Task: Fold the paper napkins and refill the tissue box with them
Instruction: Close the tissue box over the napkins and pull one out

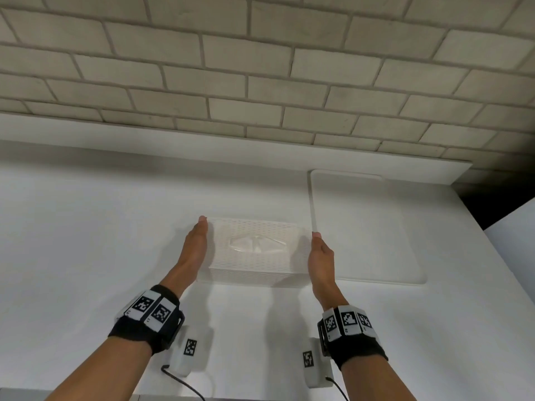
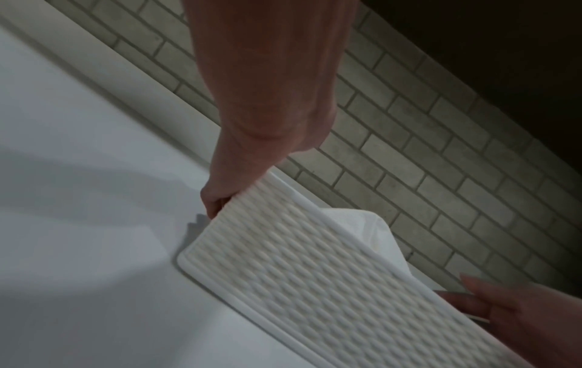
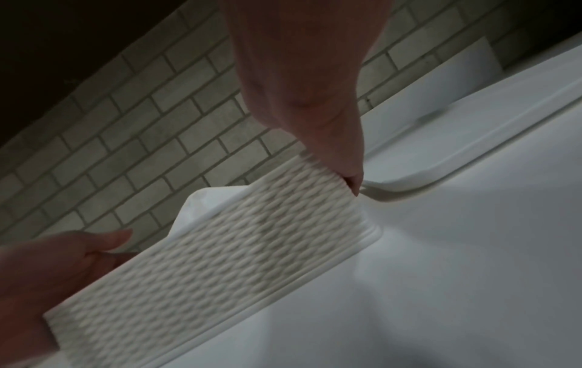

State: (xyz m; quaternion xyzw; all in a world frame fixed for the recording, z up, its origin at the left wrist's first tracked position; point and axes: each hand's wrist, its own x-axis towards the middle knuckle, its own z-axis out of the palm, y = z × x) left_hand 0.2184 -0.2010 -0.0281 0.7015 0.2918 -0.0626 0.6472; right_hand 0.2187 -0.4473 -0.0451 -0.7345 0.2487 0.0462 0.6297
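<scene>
A white tissue box (image 1: 254, 267) with a woven pattern stands on the white table (image 1: 101, 227), near the middle. Its top has a clear plastic slot (image 1: 256, 244). My left hand (image 1: 194, 244) grips the box's left end and my right hand (image 1: 320, 256) grips its right end. In the left wrist view the fingertips (image 2: 214, 206) curl round the far corner of the box (image 2: 315, 274). In the right wrist view the fingertips (image 3: 351, 179) pinch the box's (image 3: 220, 249) far edge. A white napkin (image 2: 362, 224) sticks up from the box top.
A flat white tray (image 1: 367, 227) with a low rim lies just right of the box, touching or nearly touching it. A pale brick wall (image 1: 260, 82) runs behind the table. The table's right edge (image 1: 492, 256) drops into a dark gap.
</scene>
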